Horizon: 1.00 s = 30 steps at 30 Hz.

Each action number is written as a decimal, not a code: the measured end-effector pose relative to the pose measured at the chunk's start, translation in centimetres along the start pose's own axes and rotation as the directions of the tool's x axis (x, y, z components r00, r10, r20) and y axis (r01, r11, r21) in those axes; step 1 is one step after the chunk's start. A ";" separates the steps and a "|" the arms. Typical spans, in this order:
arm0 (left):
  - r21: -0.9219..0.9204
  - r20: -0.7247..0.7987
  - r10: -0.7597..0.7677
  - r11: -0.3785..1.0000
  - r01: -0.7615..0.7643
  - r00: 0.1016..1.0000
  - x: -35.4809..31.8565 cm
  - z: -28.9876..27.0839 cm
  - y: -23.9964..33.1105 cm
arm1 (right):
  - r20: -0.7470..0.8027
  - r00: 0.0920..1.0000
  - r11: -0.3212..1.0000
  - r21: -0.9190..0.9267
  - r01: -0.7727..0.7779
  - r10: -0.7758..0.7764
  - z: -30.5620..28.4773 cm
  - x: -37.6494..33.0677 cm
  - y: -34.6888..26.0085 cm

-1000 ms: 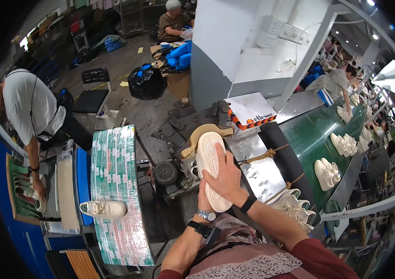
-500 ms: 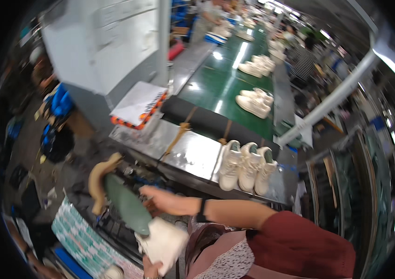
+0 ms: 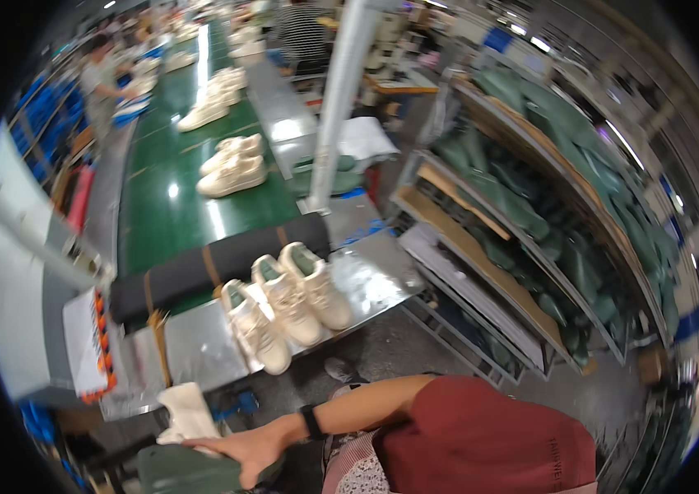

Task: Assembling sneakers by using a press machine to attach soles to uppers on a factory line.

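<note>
At the lower left, my right hand [image 3: 246,449] lies across a dark green shoe last [image 3: 181,471], fingers over its top and thumb down its side, gripping it. Right behind the fingers is a cream shoe [image 3: 187,412], tilted, its lower part hidden by the hand and the last. Whether the last sits inside that shoe I cannot tell. My left hand is out of sight. Ahead, three cream lace-up shoes [image 3: 290,309] stand side by side on the metal end of a bench [image 3: 374,280].
A green conveyor belt [image 3: 160,177] carries more cream shoes [image 3: 234,169], with a black roll [image 3: 181,267] across its near end. A grey post [image 3: 337,115] rises beside it. On the right stands a rack [image 3: 481,222] full of green lasts. A notepad [image 3: 86,346] lies at the left.
The view has swung right, bringing the rack into full sight. My left hand, seen earlier on the cream shoe, has left the picture. My right hand remains at the green last.
</note>
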<state>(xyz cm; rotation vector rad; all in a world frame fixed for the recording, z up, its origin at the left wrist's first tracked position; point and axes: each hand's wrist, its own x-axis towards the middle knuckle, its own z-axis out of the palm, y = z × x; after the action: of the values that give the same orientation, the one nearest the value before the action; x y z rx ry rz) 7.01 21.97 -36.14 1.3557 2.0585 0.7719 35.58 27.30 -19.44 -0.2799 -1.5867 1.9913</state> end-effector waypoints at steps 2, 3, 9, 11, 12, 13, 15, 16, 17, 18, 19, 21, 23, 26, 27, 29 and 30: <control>0.063 -0.113 0.076 0.996 -0.069 0.991 4.6 1.4 0.7 | -0.162 0.971 0.985 0.031 -0.171 0.174 -3.4 -7.2 -8.6; 0.130 -0.062 0.044 0.991 -0.036 0.997 6.7 6.3 7.9 | -0.445 0.895 0.994 -0.082 -0.068 0.024 -6.2 -13.8 -5.8; 0.707 -0.011 0.676 0.526 -0.472 0.737 11.1 16.4 12.7 | -0.857 -0.272 0.892 0.375 0.252 0.437 -6.4 -44.7 -10.1; 0.618 0.143 0.430 0.665 -0.420 0.891 6.7 19.4 19.2 | -0.693 -0.677 0.926 -0.037 0.377 0.248 -4.9 -54.1 -9.3; 0.367 0.366 0.171 0.877 -0.311 0.915 5.6 20.5 22.9 | -0.523 -0.849 0.954 -0.210 0.213 0.075 -3.9 -57.2 -9.0; 0.296 0.423 0.080 0.929 -0.222 0.902 8.5 22.6 19.7 | -0.536 -0.840 0.951 -0.209 0.228 0.083 -4.7 -57.7 -8.8; 0.023 0.362 0.073 0.996 -0.088 0.929 10.9 27.2 17.0 | -0.449 -0.880 0.979 -0.052 0.199 0.155 -5.3 -58.4 -8.2; -0.264 0.330 0.051 0.964 0.040 0.943 10.4 29.5 19.3 | -0.497 -0.847 0.979 0.036 0.198 0.190 -5.5 -58.1 -8.0; -0.302 0.278 0.219 0.944 -0.131 0.935 9.5 30.9 21.1 | -0.617 -0.769 0.983 0.044 0.180 0.168 -6.2 -58.6 -6.5; -0.296 0.253 0.204 0.947 -0.125 0.946 10.0 30.8 21.6 | -0.670 -0.711 0.976 0.164 0.140 0.214 -8.6 -55.4 -7.3; -0.148 0.212 0.145 0.982 -0.115 0.967 10.7 30.9 21.6 | -0.709 -0.673 0.973 0.222 0.069 0.210 -10.5 -52.7 -7.7; -0.037 0.132 0.029 0.999 -0.024 0.991 9.3 28.7 23.8 | -0.874 -0.423 0.956 0.288 -0.054 0.239 -13.6 -48.8 -7.0; -0.249 0.313 0.060 0.968 0.021 0.948 12.5 25.4 16.9 | -0.978 -0.072 0.945 0.207 -0.253 0.195 -17.0 -41.6 -6.1; -0.642 0.352 -0.196 0.661 0.389 0.915 3.8 20.9 24.3 | -0.933 0.313 0.905 0.030 -0.425 0.178 -18.9 -33.1 -6.4; -0.768 0.337 -0.105 0.544 0.337 0.936 1.4 18.5 25.6 | -0.864 0.463 0.921 0.005 -0.389 0.200 -19.1 -29.4 -6.2; -0.844 0.457 -0.085 0.274 0.462 0.885 -2.4 15.1 24.9 | -0.692 0.687 0.969 0.076 -0.235 0.221 -17.3 -20.0 -7.6; -0.840 0.522 -0.047 0.148 0.523 0.852 -4.5 13.3 25.6 | -0.601 0.766 0.974 0.133 -0.185 0.228 -16.2 -16.4 -7.3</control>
<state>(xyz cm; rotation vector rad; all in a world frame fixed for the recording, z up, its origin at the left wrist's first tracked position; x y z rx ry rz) 33.75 28.26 -26.18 0.2301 0.9464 1.1901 59.12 32.61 -19.95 -1.0086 -1.0933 1.8284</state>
